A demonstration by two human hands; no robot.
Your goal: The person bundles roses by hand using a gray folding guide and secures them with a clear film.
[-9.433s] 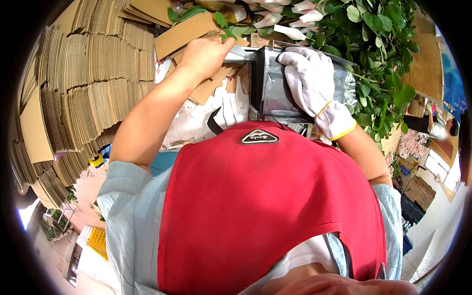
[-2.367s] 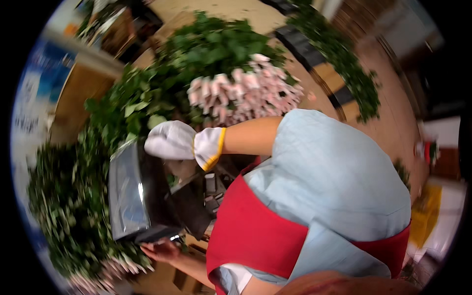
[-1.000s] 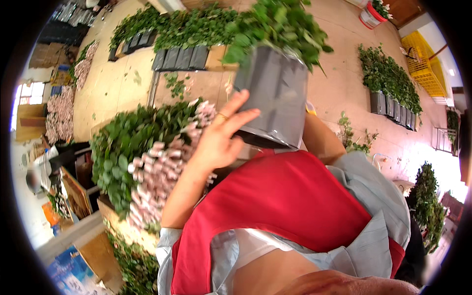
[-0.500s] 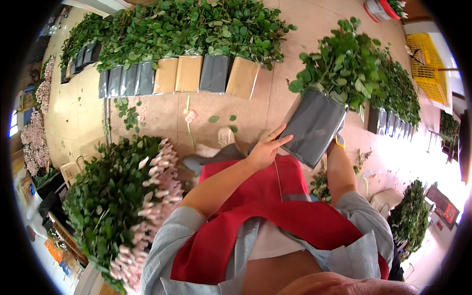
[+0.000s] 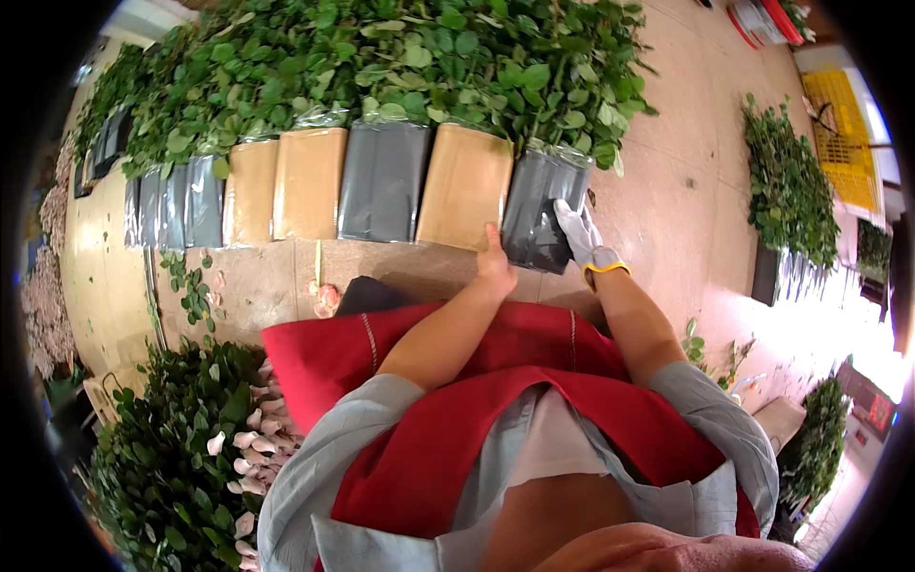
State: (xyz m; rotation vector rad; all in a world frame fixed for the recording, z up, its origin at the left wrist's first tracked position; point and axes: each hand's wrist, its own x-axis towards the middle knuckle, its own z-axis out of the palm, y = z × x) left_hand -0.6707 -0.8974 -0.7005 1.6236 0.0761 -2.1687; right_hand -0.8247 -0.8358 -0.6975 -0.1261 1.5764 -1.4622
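A dark-wrapped bunch of leafy flower stems (image 5: 543, 214) stands at the right end of a row of similar bunches, leaves pointing away from me. My right hand (image 5: 583, 238), in a white glove with a yellow cuff, grips its right side, thumb across the front. My bare left hand (image 5: 498, 269) is at its lower left corner, thumb raised beside the neighbouring brown-wrapped bunch (image 5: 465, 186). The other left fingers are mostly hidden behind the dark wrapping. Further left in the row is another dark-wrapped bunch (image 5: 384, 181).
Pink-headed flowers with dense foliage (image 5: 172, 448) lie at my near left. More wrapped bunches (image 5: 791, 191) stand at the right, by a yellow crate (image 5: 839, 143). A red-and-white bucket (image 5: 762, 21) is at the far right. A dropped flower (image 5: 325, 297) and loose leaves (image 5: 193, 291) litter the floor.
The dark-wrapped bunch has moved left and away from me, from in front of my apron to the row's right end. My left hand has shifted from its front to its lower corner.
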